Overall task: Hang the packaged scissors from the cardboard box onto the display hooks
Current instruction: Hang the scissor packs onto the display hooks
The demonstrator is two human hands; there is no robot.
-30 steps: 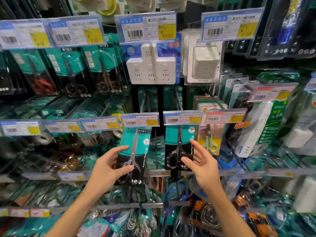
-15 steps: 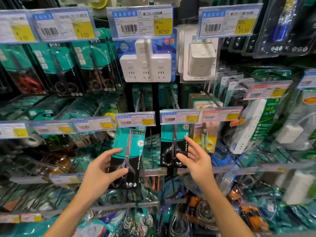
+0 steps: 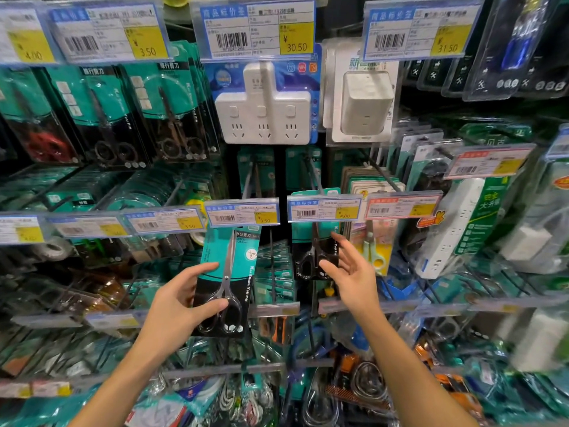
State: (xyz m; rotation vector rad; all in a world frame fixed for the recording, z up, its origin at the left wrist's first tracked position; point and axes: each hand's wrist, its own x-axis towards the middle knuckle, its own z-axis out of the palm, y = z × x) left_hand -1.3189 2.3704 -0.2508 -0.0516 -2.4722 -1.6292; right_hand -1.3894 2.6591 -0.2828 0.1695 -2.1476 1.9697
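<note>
Here, at the display wall. My left hand [image 3: 178, 306] holds a packaged pair of scissors [image 3: 226, 285] by its lower left edge: thumb across the front near the handles, fingers curled behind the card. The pack is teal on top, black below, slightly tilted, with its top tucked up behind the 3.50 price tag [image 3: 242, 213]. Whether its hang hole sits on the hook [image 3: 248, 180] I cannot tell; the tag covers that spot.

My right hand [image 3: 351, 272] is open and holds nothing, fingers spread and loosely bent. It sits just in front of a second scissors pack [image 3: 314, 254], which hangs below the 4.00 tag [image 3: 324, 208]. Thumb tip lies near that pack's black handles; contact unclear.

Just right of it hangs a pack of yellow-handled scissors [image 3: 374, 251]. Above, a white three-way socket adapter [image 3: 263, 109] under the 30.50 label [image 3: 254, 29]. Upper left, more scissor packs [image 3: 172, 118] in rows. The cardboard box is out of sight.
</note>
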